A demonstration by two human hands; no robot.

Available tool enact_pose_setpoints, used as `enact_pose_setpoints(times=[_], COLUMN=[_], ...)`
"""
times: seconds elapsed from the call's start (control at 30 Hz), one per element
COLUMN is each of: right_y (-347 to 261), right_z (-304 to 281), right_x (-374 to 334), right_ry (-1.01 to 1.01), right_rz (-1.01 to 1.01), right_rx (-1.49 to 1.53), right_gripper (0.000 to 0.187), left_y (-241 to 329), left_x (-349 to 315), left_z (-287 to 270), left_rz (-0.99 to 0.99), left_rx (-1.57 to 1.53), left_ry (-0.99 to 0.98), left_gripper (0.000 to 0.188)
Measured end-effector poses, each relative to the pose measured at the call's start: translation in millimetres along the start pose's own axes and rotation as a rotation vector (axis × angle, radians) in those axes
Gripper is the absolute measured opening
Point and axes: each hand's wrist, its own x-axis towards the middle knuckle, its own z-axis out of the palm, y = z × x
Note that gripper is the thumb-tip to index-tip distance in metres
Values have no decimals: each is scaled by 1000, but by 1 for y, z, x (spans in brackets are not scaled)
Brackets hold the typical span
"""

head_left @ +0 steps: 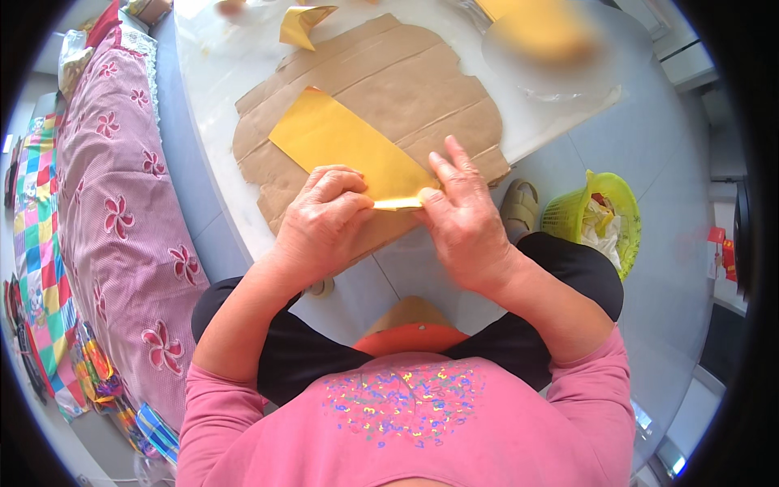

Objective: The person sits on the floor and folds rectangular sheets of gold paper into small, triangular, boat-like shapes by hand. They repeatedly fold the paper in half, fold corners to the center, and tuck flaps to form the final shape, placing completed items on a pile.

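A yellow-gold sheet of paper [345, 138] lies slantwise over a brown piece of cardboard [430, 73]. Its near end is turned up in a narrow fold between my hands. My left hand [324, 215] pinches the left end of that fold, fingers curled. At the right end, my right hand [464, 223] presses the fold with its thumb, while some of its fingers stretch up and away. The fold's edge shines pale between the two thumbs. What lies under my fingers is hidden.
A curled gold paper piece [304, 26] lies past the cardboard on the white table [219, 81]. Blurred yellow paper [552, 32] is at the far right. A lime-green basket [568, 215] with crumpled scraps stands on the floor at right. A pink flowered cover [114, 170] runs along the left.
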Motion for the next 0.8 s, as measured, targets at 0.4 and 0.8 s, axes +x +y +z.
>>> enact_pose_setpoints(times=[0.4,0.8], right_y=[10,-20], right_z=[-2,25], right_x=[3,-17], right_ry=[28,-120], right_rz=[150,-173], right_rx=[89,-13], right_gripper=[20,81], left_y=[5,1], left_x=[14,19], left_z=[7,11], left_rz=[-277,-280], left_rx=[5,41], left_ry=[-21,-35], left_gripper=[10,11])
